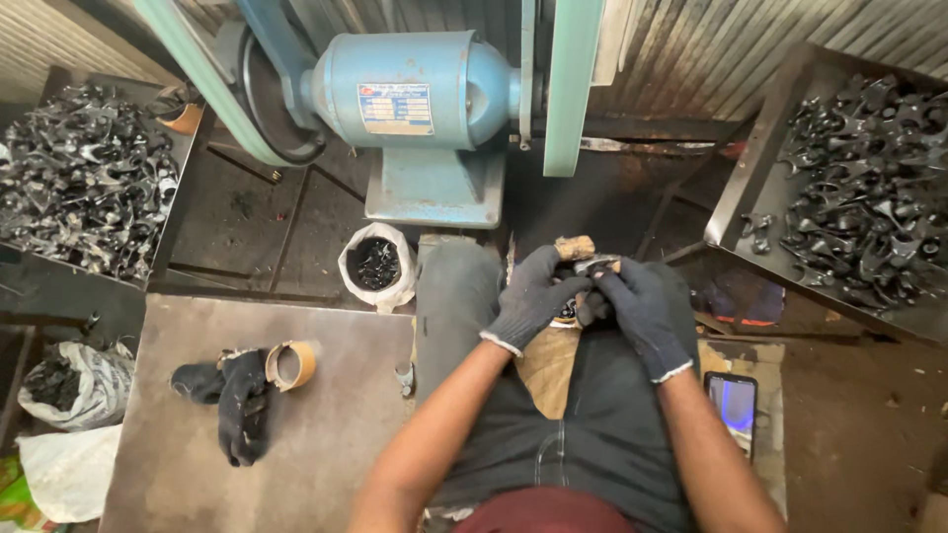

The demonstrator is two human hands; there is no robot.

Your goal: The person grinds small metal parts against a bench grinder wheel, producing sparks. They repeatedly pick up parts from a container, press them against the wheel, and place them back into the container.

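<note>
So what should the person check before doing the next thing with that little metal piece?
1. Both hands gloved: left hand and right hand wear dark gloves. Ok.
2. Grip on the small metal part: both hands are closed around it over the lap. Ok.
3. Belts on the blue motor running or stopped: cannot tell.
4. Tray of dark metal parts on the person's right has room: piled high. Cannot tell.
5. Phone by the right leg, close to the work, screen lit. Not ok.
</note>
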